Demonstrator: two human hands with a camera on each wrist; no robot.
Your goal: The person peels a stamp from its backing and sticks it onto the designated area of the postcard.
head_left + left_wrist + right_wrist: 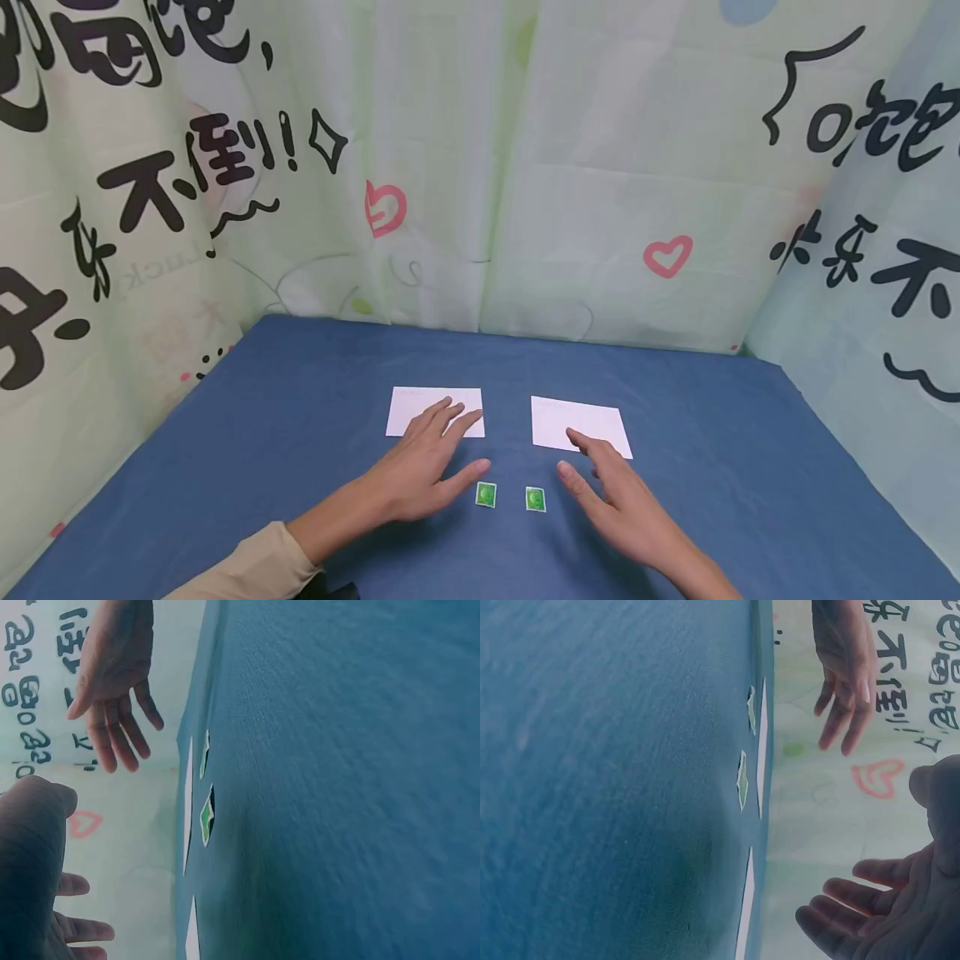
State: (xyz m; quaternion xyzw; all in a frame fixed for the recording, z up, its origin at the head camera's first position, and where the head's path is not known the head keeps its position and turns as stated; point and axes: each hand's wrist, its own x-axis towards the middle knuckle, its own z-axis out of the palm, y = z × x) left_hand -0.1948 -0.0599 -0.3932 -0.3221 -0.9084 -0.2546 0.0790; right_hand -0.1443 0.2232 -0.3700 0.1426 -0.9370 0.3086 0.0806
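Observation:
Two small green stamps with white edges lie side by side on the blue cloth, the left stamp [486,495] and the right stamp [536,499]. Behind them are two white paper rectangles, the left paper [405,407] and the right paper [564,421]. My left hand [427,467], fingers spread and extended, hovers over the cloth and overlaps the left paper in the head view. My right hand [622,504] is held above the cloth to the right of the stamps, its fingers loosely extended. Neither hand holds anything. Both wrist views show the hands raised above the cloth.
A blue cloth [337,358] covers the table. Pale curtains [450,125] with black lettering and pink hearts enclose its back and sides. A dark object [341,592] shows at the bottom edge beside the left sleeve [258,562].

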